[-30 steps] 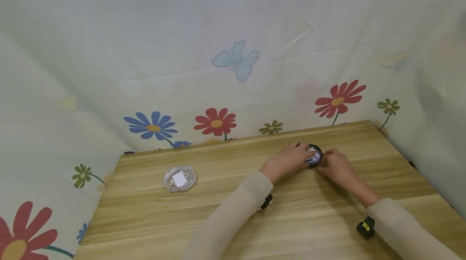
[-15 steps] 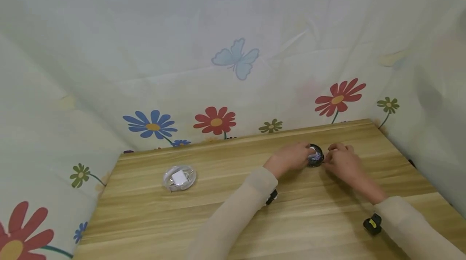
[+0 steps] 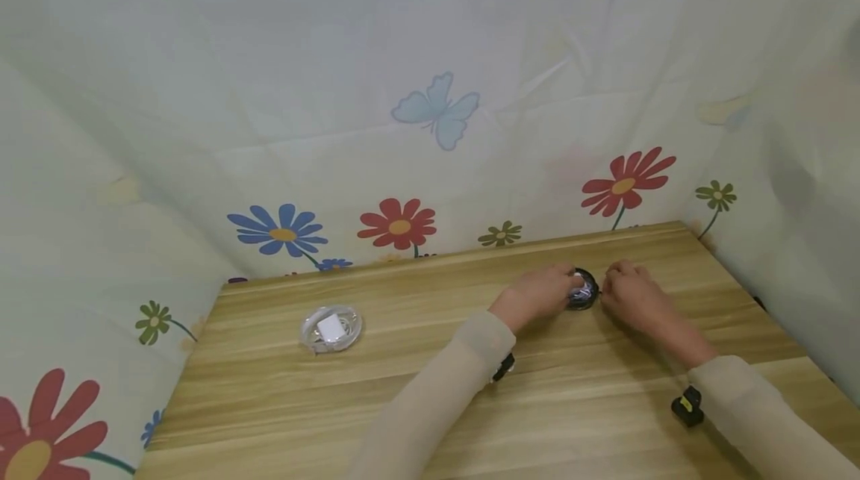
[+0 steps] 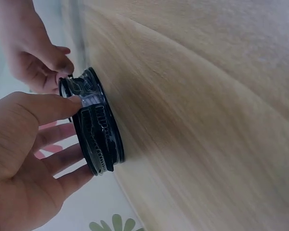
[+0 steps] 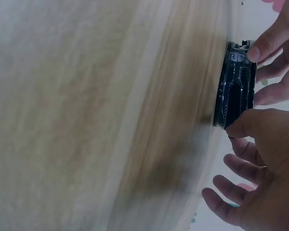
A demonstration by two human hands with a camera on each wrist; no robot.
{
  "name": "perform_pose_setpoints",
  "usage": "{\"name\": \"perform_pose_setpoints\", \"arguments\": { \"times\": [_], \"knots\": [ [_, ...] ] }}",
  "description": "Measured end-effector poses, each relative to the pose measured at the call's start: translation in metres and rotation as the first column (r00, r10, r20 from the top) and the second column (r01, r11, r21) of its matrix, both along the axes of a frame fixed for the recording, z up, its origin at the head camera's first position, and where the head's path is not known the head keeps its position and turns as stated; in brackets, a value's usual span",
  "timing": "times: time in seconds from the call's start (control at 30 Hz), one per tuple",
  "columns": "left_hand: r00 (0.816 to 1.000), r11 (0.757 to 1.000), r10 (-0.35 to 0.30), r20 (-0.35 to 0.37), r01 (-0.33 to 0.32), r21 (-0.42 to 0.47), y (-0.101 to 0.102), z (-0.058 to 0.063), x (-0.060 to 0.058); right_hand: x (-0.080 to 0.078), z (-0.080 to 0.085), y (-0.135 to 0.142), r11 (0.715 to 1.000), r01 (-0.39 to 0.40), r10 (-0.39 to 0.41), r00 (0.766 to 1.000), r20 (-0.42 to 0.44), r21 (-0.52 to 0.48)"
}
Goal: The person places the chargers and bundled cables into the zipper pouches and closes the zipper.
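A small round black zippered case (image 3: 587, 295) stands on the wooden table toward the back right. Its top looks shiny in the head view, and zipper teeth run round its side in the left wrist view. My left hand (image 3: 537, 292) grips the case from the left, thumb on its near side (image 4: 97, 132) and fingers behind. At the right edge of the case, my right hand (image 3: 634, 301) pinches a small bit at the zipper between thumb and index finger. The other right fingers (image 5: 231, 190) are loosely bent, away from the case.
A white charger block (image 3: 331, 329) lies with a coiled cable inside a round clear pouch (image 3: 308, 333) at the left of the table (image 3: 416, 338). Behind the table's back edge hangs a pale flowered cloth (image 3: 322, 77).
My left hand has slid back a little to the left side of the case, uncovering more of its top. My right hand has shifted slightly right.
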State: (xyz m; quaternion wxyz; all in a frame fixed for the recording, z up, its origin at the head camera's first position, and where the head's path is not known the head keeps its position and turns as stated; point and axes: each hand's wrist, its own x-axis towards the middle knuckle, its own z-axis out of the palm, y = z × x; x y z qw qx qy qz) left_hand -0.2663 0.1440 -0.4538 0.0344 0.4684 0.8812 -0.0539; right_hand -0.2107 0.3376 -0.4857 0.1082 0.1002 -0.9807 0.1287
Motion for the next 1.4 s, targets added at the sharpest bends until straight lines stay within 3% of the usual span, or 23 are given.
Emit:
{"name": "perform_pose_setpoints", "arguments": {
  "times": [0.17,0.43,0.63,0.83,1.07,1.4],
  "knots": [
    [1.0,1.0,-0.005,-0.01,0.005,0.012,0.001,-0.004,-0.001,-0.001,-0.005,-0.003,0.999,-0.024,0.023,0.999,0.026,0.048],
    [1.0,0.999,0.012,0.005,-0.012,0.033,0.002,-0.009,-0.001,0.002,-0.009,-0.007,0.995,-0.01,-0.006,0.988,0.157,0.096],
    [1.0,1.0,0.014,0.007,-0.014,0.026,0.003,-0.01,-0.002,0.002,-0.006,-0.005,0.998,0.006,-0.007,1.0,0.006,0.056],
    [1.0,0.999,0.007,-0.017,-0.007,0.031,0.004,-0.009,-0.001,0.004,-0.004,-0.002,0.999,0.004,0.0,0.994,-0.106,0.038],
    [0.997,0.998,0.016,-0.076,-0.011,0.066,0.008,-0.012,0.002,0.004,-0.002,0.001,0.996,0.022,-0.012,0.994,-0.105,0.092],
    [0.992,0.999,-0.008,-0.128,0.014,0.044,0.008,-0.018,0.001,-0.011,-0.002,0.006,0.995,0.056,-0.047,0.993,-0.107,0.081]
  ]
}}
